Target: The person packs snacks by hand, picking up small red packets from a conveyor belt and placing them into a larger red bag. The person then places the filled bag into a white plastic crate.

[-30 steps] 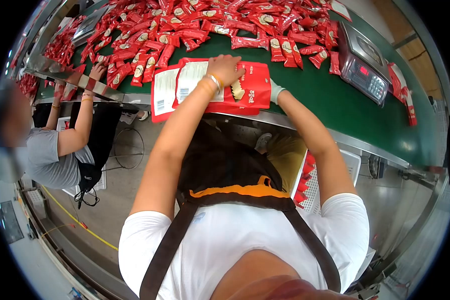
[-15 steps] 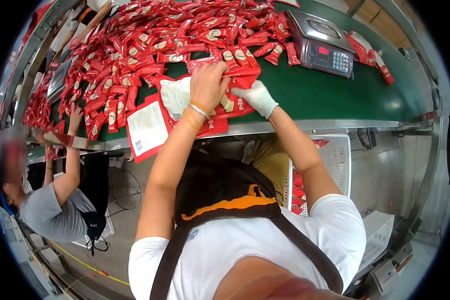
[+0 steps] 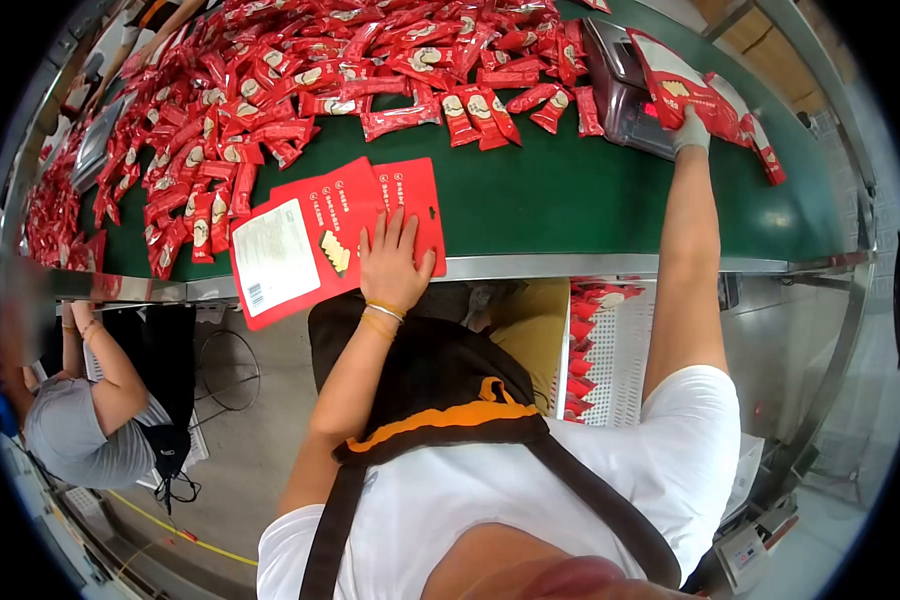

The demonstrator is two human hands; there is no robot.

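My left hand [image 3: 397, 262] lies with fingers spread on flat red pouches [image 3: 305, 235] at the table's front edge. A white label and a picture show on the uppermost one. In a white glove, my right hand [image 3: 691, 133] grips the lower edge of a filled red pouch [image 3: 676, 82] at the digital scale [image 3: 625, 105]. That pouch overlaps the scale's right side and hides most of its keypad. Several small red packets [image 3: 478, 115] lie on the green table beyond my left hand.
A large heap of red packets [image 3: 300, 75] covers the far left. More red pouches [image 3: 755, 135] lie right of the scale. A white crate [image 3: 615, 365] with red packets stands below the table edge. Another person [image 3: 80, 425] is at the left.
My right hand has carried the pouch from in front of me to the scale at the right. My left hand has let go of it and come down flat on the stacked pouches.
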